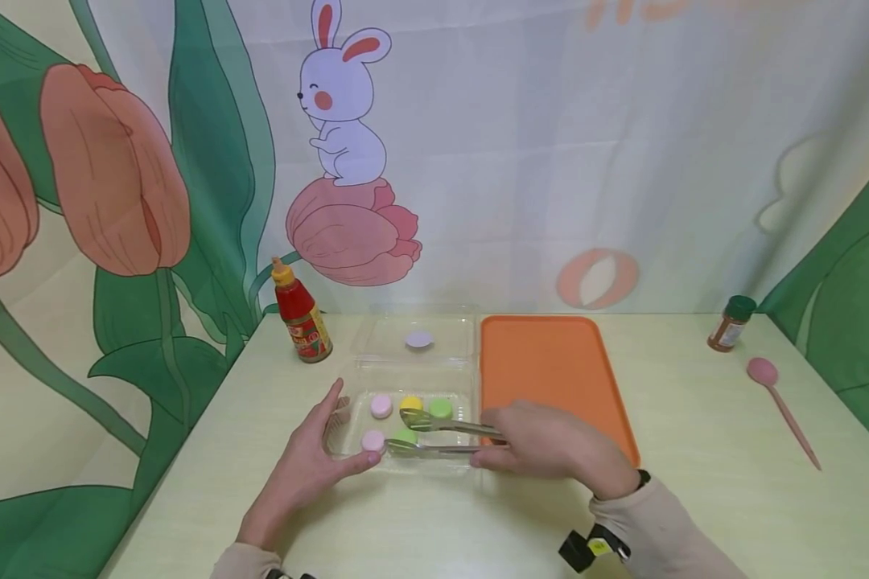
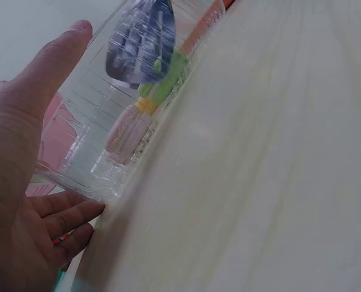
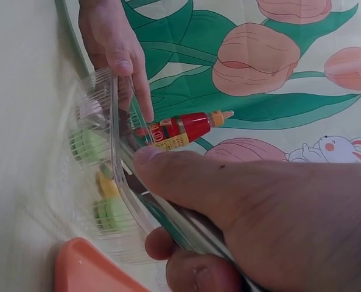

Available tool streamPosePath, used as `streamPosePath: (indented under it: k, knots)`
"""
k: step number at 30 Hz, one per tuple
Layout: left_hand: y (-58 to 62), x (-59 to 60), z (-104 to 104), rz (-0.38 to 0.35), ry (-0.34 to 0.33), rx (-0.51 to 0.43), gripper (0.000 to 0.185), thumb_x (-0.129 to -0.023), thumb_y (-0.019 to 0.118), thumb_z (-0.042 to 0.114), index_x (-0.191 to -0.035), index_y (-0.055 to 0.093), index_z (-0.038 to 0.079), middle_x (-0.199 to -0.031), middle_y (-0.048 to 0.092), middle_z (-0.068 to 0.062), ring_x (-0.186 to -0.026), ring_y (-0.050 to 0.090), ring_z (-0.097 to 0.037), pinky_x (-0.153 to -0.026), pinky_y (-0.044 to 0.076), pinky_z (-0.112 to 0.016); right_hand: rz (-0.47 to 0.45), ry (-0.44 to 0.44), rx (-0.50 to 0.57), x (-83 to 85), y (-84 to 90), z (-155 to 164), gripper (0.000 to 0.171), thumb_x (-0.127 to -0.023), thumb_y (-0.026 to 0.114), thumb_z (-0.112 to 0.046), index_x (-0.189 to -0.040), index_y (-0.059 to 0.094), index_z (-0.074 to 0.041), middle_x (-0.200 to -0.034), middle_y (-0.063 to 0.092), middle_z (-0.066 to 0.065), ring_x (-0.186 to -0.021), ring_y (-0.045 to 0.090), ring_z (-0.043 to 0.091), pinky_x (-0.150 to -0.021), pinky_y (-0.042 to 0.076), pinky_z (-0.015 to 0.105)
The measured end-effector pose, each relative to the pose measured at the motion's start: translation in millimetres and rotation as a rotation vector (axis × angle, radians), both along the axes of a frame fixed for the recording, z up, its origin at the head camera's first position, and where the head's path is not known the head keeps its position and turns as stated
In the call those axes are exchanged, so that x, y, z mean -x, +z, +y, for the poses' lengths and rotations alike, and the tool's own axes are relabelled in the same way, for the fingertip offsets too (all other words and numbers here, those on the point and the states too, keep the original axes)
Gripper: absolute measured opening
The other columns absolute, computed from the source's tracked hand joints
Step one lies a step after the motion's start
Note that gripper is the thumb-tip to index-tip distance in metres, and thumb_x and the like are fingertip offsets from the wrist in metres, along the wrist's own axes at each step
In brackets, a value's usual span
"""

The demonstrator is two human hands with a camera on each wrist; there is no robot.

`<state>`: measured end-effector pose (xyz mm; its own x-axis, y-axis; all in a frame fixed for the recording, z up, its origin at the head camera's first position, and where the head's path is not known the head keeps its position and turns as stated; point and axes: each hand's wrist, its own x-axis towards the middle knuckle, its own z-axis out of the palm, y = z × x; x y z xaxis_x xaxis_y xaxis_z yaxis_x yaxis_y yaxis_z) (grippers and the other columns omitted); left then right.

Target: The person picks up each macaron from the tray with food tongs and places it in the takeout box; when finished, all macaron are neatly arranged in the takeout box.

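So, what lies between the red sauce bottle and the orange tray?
The clear box's open lid, with one pale purple macaron on it, seen in the head view.

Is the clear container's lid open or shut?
Open: the clear container has its lid folded back flat, and tongs reach inside.
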<state>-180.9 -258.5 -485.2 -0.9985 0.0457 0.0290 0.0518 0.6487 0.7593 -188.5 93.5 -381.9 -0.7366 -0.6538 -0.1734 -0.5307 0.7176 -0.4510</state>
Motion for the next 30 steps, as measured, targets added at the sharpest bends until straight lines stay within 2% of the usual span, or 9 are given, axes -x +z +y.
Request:
streamPosePath:
  k: [7, 13, 20, 25, 27, 30]
  knots:
    - [-2.2, 0.7, -2.2, 0.012, -0.008, -0.015, 0.128, -0.068, 0.09, 0.065, -0.167, 0.012, 0.039, -0.166, 0.036, -0.005, -0.152, 0.035, -0.03, -0.122, 0.026, -0.062, 0.08, -0.008, 0.054, -3.0, 4.6, 10.0, 0.029, -0.099, 0.065, -0.054, -0.1, 0.059, -0.025, -0.07, 0.053, -0.009, -0.061, 0.046, 0.004, -0.054, 0.039, 0.026]
    - [-1.5, 0.4, -0.9, -0.002, -0.001, -0.007, 0.127, -0.069, 0.089, 0.064, -0.166, 0.011, 0.039, -0.166, 0.035, -0.005, -0.153, 0.034, -0.031, -0.122, 0.026, -0.063, 0.173, -0.034, 0.129, -5.0, 7.7, 23.3, 0.033, -0.099, 0.063, -0.057, -0.095, 0.054, -0.026, -0.07, 0.053, -0.011, -0.061, 0.046, 0.004, -0.054, 0.039, 0.023]
    - [0.4, 0.3, 1.9, -0.012, 0.004, 0.001, 0.127, -0.07, 0.09, 0.063, -0.167, 0.011, 0.038, -0.167, 0.034, -0.005, -0.154, 0.031, -0.031, -0.122, 0.026, -0.063, 0.167, -0.086, 0.245, -9.9, 3.9, 44.5, 0.039, -0.098, 0.059, -0.062, -0.096, 0.053, -0.024, -0.066, 0.056, -0.013, -0.051, 0.04, 0.002, -0.047, 0.034, 0.021]
    - [-0.2, -0.5, 1.6, -0.012, 0.004, -0.004, 0.126, -0.07, 0.09, 0.062, -0.166, 0.011, 0.041, -0.166, 0.036, -0.004, -0.153, 0.034, -0.03, -0.122, 0.026, -0.063, 0.158, -0.182, 0.287, -12.8, -0.4, 64.8, 0.039, -0.097, 0.06, -0.063, -0.096, 0.052, -0.025, -0.059, 0.044, -0.014, -0.048, 0.03, 0.002, -0.045, 0.027, 0.021]
    - [-0.4, -0.9, 1.2, -0.011, 0.003, -0.006, 0.126, -0.07, 0.09, 0.062, -0.165, 0.01, 0.043, -0.166, 0.036, -0.004, -0.152, 0.035, -0.029, -0.122, 0.025, -0.063, 0.181, -0.205, 0.297, -14.0, -1.6, 73.9, 0.036, -0.098, 0.061, -0.061, -0.097, 0.053, -0.026, -0.059, 0.037, -0.012, -0.048, 0.029, 0.001, -0.044, 0.026, 0.02]
    - [0.0, -0.6, 1.3, -0.009, 0.002, -0.007, 0.126, -0.07, 0.09, 0.062, -0.165, 0.01, 0.043, -0.166, 0.036, -0.004, -0.152, 0.034, -0.03, -0.122, 0.025, -0.062, 0.218, -0.229, 0.31, -17.3, -4.9, 88.2, 0.033, -0.099, 0.063, -0.057, -0.097, 0.053, -0.025, -0.057, 0.036, -0.013, -0.047, 0.031, 0.001, -0.043, 0.027, 0.02]
